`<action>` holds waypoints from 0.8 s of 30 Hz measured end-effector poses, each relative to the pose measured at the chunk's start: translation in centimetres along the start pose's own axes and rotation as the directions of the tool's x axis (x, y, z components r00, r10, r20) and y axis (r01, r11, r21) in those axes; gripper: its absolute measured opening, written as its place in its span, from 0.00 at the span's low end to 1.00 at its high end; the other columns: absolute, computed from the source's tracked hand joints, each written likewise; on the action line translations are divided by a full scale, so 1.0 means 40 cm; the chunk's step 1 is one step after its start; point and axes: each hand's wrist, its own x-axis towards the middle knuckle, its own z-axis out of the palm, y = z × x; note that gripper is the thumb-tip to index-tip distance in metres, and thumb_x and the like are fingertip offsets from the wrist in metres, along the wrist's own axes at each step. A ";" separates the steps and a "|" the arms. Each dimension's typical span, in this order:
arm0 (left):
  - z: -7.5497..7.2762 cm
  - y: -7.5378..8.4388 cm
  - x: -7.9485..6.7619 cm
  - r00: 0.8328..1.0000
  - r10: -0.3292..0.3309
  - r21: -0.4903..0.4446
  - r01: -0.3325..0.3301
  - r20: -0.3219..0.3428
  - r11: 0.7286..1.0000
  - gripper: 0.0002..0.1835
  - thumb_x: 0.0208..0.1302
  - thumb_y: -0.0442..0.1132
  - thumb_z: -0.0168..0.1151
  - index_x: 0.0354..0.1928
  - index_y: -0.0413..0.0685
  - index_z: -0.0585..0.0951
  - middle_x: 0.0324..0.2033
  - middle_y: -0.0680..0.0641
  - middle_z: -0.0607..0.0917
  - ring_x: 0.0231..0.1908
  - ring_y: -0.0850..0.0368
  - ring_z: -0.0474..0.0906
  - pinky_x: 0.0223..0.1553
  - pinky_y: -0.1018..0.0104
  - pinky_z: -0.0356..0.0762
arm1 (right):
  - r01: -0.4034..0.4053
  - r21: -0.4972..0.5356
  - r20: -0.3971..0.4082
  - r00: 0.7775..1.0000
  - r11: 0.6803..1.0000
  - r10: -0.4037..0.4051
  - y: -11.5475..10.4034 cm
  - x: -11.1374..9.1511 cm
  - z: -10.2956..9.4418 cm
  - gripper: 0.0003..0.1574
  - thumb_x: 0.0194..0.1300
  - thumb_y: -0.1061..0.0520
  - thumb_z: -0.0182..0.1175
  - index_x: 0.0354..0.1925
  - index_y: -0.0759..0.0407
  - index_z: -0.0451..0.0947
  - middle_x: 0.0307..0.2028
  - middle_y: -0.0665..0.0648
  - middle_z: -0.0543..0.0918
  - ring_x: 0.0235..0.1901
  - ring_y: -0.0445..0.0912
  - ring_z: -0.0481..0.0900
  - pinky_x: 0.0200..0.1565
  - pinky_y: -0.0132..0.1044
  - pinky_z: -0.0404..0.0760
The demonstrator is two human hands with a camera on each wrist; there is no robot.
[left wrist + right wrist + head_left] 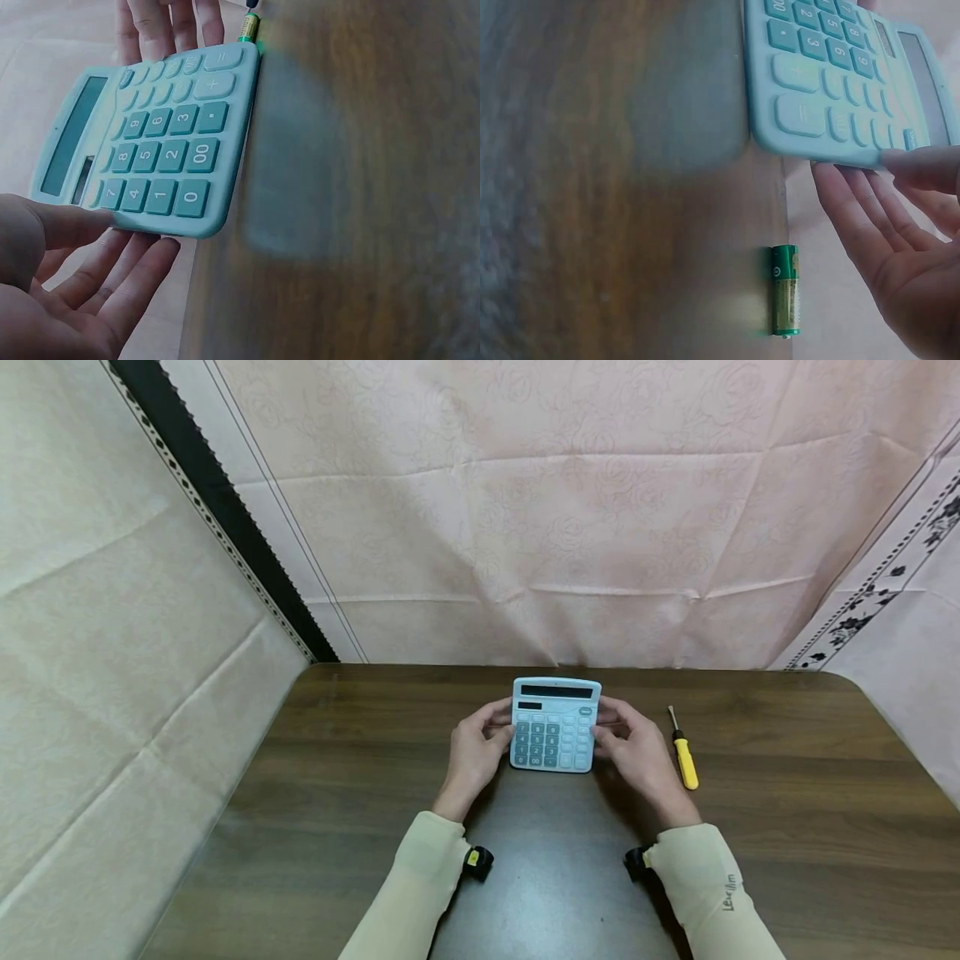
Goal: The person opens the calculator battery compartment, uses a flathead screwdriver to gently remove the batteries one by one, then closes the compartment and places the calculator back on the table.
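Observation:
A light blue calculator [556,725] is held up over the table, its keys and dark display facing the person. My left hand [477,753] pinches its left edge, thumb on the front and fingers behind. On the opposite edge, my right hand [636,755] grips it the same way. In the left wrist view the grey-blue number keys [160,157] show large, and the left thumb lies by the 7 key. The right wrist view has the right thumb at the calculator's [817,146] side, with the other fingers stretched out underneath.
A screwdriver [684,760] with a yellow handle lies on the wooden table [360,827], right of the right hand. A green and gold battery [786,289] lies on the table near the right hand. Pale patterned cloth [570,527] hangs behind the table's far edge.

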 end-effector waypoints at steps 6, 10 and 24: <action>0.000 -0.005 0.000 0.999 -0.027 0.002 0.027 0.026 1.000 0.24 0.71 0.25 0.67 0.67 0.48 0.84 0.48 0.45 0.90 0.43 0.54 0.88 0.39 0.64 0.88 | -0.022 -0.017 -0.007 1.000 1.000 0.022 0.005 0.003 0.007 0.33 0.77 0.69 0.60 0.76 0.63 0.69 0.56 0.69 0.80 0.51 0.59 0.82 0.47 0.44 0.89; 0.000 -0.008 -0.001 0.998 -0.041 0.009 0.040 0.039 0.999 0.25 0.71 0.25 0.67 0.67 0.47 0.84 0.48 0.43 0.89 0.43 0.53 0.89 0.38 0.65 0.88 | -0.040 -0.029 -0.005 0.999 0.999 0.040 0.007 0.005 0.012 0.32 0.77 0.69 0.59 0.75 0.64 0.69 0.57 0.69 0.80 0.51 0.59 0.82 0.45 0.43 0.89; 0.003 -0.016 -0.002 0.994 -0.100 0.059 0.096 0.054 0.994 0.24 0.69 0.23 0.67 0.65 0.43 0.84 0.53 0.41 0.89 0.41 0.55 0.89 0.36 0.66 0.88 | -0.141 -0.106 0.066 0.987 0.984 0.149 0.006 0.014 0.023 0.33 0.78 0.68 0.58 0.77 0.67 0.66 0.59 0.70 0.79 0.53 0.59 0.81 0.45 0.42 0.89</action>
